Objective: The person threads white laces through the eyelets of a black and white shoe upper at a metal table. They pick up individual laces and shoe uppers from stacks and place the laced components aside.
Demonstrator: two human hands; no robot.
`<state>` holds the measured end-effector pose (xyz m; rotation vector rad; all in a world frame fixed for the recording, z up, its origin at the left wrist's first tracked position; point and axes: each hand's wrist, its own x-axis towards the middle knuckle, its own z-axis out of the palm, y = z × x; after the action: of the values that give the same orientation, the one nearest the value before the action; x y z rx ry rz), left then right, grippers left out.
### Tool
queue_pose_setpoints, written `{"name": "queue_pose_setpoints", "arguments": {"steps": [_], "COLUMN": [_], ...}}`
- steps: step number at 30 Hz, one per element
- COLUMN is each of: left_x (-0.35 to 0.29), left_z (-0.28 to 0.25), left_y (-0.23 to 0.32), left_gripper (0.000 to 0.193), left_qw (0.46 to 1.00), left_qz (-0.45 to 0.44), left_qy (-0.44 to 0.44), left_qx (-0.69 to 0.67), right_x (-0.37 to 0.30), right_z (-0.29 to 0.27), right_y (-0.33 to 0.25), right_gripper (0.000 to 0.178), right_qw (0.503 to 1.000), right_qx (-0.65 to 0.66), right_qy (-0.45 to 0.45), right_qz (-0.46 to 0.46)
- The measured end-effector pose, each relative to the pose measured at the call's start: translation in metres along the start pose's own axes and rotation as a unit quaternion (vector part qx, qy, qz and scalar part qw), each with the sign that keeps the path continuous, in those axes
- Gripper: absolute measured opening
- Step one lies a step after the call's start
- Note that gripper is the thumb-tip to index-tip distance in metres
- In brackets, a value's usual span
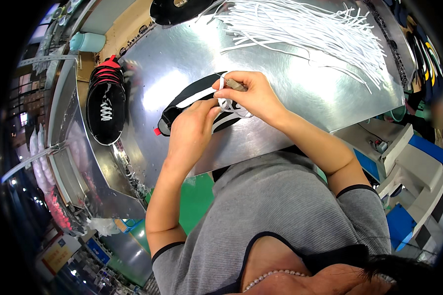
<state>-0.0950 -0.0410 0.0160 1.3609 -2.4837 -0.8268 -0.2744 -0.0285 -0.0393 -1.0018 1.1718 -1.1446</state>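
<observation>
I'd steady the black-and-white shoe upper (197, 89) on the shiny metal table (310, 105) with my left hand (192, 127), its grip unclear, keeping the white lace (226, 104) untwisted near the tan-handled tool (236, 85) my right hand (255, 94) pinches.

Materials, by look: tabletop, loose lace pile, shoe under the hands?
Tabletop: metal, likely steel, semi-polished; silvery with blurred light reflections.
Lace pile: probably woven textile, matte white; thin, limp strands.
Shoe: upper likely fabric, dull black, no clear weave visible; white bands look smoother, possibly synthetic leather.
</observation>
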Motion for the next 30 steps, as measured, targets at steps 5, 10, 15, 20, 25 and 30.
{"name": "queue_pose_setpoints", "arguments": {"steps": [5, 10, 15, 20, 25, 30], "left_x": [0.012, 0.002, 0.004, 0.012, 0.018, 0.022], "left_z": [-0.004, -0.007, -0.007, 0.0, 0.01, 0.018], "left_y": [0.013, -0.011, -0.015, -0.009, -0.013, -0.007], "left_gripper": [0.03, 0.042, 0.03, 0.027, 0.024, 0.029], "left_qw": [0.991, 0.987, 0.977, 0.987, 0.995, 0.996], "left_qz": [-0.102, -0.021, -0.08, -0.059, -0.057, -0.073], "left_qy": [-0.072, -0.073, -0.061, -0.068, -0.078, -0.028], "left_qx": [-0.044, -0.143, -0.186, -0.134, -0.035, 0.03], "right_x": [0.004, 0.002, 0.004, 0.02, 0.024, 0.01], "right_z": [-0.01, -0.024, -0.031, -0.02, -0.014, -0.012], "right_y": [-0.001, -0.01, -0.023, 0.0, 0.003, 0.009], "right_gripper": [0.016, 0.018, 0.028, 0.026, 0.029, 0.027], "right_qw": [0.965, 0.965, 0.963, 0.993, 0.998, 0.979], "right_qx": [0.254, 0.23, 0.184, 0.065, 0.0, -0.169], "right_qy": [-0.068, -0.121, -0.187, -0.103, -0.043, 0.08], "right_qz": [0.002, 0.015, 0.064, 0.003, -0.035, -0.084]}}
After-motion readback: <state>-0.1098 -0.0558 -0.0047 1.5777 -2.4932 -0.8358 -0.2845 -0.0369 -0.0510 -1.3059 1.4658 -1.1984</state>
